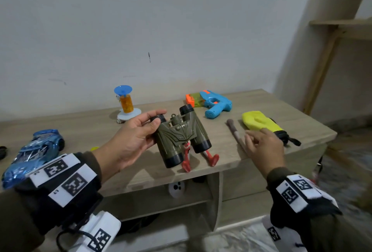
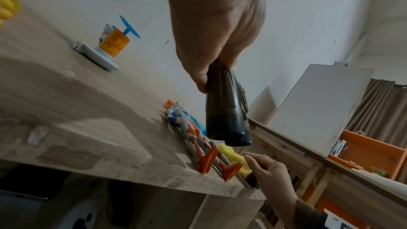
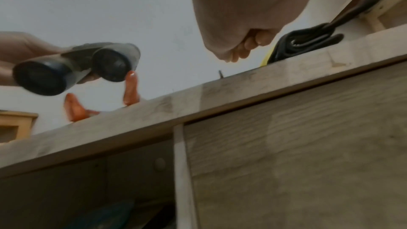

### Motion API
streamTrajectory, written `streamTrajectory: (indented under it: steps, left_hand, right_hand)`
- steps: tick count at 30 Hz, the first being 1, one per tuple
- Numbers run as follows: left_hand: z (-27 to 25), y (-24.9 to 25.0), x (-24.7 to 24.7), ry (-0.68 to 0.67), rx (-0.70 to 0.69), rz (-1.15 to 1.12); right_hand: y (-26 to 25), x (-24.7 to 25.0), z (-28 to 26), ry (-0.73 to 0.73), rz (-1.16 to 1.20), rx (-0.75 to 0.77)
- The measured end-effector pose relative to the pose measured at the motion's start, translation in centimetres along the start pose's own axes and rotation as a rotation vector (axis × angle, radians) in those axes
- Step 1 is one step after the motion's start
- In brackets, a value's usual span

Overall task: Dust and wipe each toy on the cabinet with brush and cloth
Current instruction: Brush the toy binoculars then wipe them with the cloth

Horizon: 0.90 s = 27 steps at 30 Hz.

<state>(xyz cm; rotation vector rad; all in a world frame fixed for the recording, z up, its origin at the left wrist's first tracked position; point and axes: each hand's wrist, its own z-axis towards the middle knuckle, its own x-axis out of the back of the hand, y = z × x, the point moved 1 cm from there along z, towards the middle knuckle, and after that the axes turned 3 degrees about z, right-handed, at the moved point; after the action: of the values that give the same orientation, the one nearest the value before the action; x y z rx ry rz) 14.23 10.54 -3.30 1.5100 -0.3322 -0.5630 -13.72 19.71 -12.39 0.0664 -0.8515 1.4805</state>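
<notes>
My left hand (image 1: 150,124) grips the olive-green toy binoculars (image 1: 181,137) by the left barrel and holds them tilted above the wooden cabinet top (image 1: 80,127). The left wrist view shows the same binoculars (image 2: 224,111) hanging from my fingers. My right hand (image 1: 256,138) hovers with loosely spread fingers over the handle of the brush (image 1: 234,130), which lies on the cabinet near its front edge, and it holds nothing. The yellow cloth mitt (image 1: 255,121) with a black cuff lies just beyond that hand. A red-footed action figure (image 1: 213,159) lies under the binoculars.
A blue toy car (image 1: 34,151) sits at the left end. A small toy with an orange canister and blue disc (image 1: 125,106) stands by the wall, and a blue and orange water gun (image 1: 213,102) lies behind the binoculars. A wooden shelf frame (image 1: 340,28) stands to the right.
</notes>
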Motion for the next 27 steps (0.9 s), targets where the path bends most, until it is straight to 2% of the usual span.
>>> streamTrajectory:
  steps: [3, 7, 11, 16, 20, 22, 25, 27]
  left_hand:
    - [1.0, -0.5, -0.4, 0.005, 0.016, 0.003]
    - [2.3, -1.4, -0.9, 0.012, 0.03, -0.027]
    - [2.9, -2.1, -1.0, 0.005, 0.048, -0.028]
    - [3.0, -2.5, -0.9, -0.008, 0.041, -0.025]
    - [2.6, -2.3, -0.3, -0.005, 0.037, -0.046]
    - [2.2, -2.1, 0.3, 0.0, 0.035, -0.056]
    - [1.5, -1.5, 1.0, 0.015, 0.014, -0.086]
    - [1.0, -0.8, 1.4, 0.028, -0.017, -0.103]
  right_hand:
    - [1.7, 0.3, 2.5, 0.012, -0.055, -0.021]
    - [3.6, -0.3, 5.1, -0.221, -0.23, -0.145]
    - [5.3, -1.4, 6.0, -0.411, -0.243, -0.265]
    - [4.7, -1.5, 5.5, -0.347, -0.196, -0.222]
    - [2.9, -0.2, 5.6, -0.315, -0.067, -0.298]
    - [0.2, 0.9, 5.7, -0.278, 0.031, -0.24]
    - [-6.0, 2.7, 5.6, -0.19, 0.232, -0.047]
    - [-9.9, 3.3, 5.5, -0.192, 0.322, 0.069]
